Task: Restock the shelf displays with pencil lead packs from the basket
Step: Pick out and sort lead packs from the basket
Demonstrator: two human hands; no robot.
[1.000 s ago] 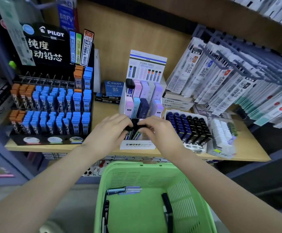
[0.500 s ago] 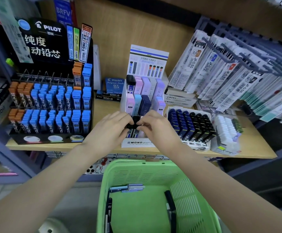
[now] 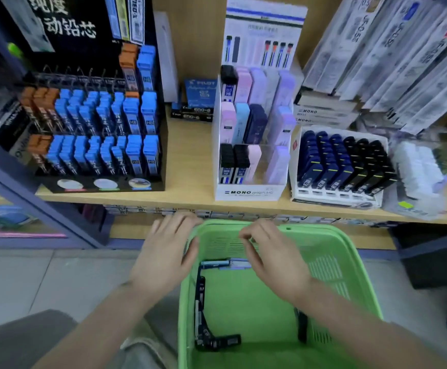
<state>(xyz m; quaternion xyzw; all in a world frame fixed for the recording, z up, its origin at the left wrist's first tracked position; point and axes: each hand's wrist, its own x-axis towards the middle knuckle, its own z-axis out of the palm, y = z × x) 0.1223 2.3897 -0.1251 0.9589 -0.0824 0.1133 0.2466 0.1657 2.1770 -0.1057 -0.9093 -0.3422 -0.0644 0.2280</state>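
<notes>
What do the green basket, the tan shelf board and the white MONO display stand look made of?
Green slotted basket: moulded plastic, slightly glossy, judging by vent slits and rolled rim. Tan shelf board: wood or wood-look laminate, smooth, faint grain. White MONO display stand: probably printed cardboard, flat folded panels.

hanging packs (image 3: pixel 392 49): white carded packs in overlapping rows on pegs, 1–2 o'clock; print mostly blurred
clear bag (image 3: pixel 416 177): white pieces inside, yellow-green sticker near its front, 3 o'clock
flat boxes (image 3: pixel 323 113): pale stack marked MONO, just under the hanging packs, 1 o'clock
back panel (image 3: pixel 195 35): light wood, 12 o'clock
frame upright (image 3: pixel 30 193): purple, slanted, 9 o'clock
floor (image 3: pixel 44 278): pale grey tiles, 8 o'clock
grey shape (image 3: pixel 25 339): 7 o'clock corner, can't identify
dark unit (image 3: pixel 435 257): 4 o'clock, blurred
</notes>
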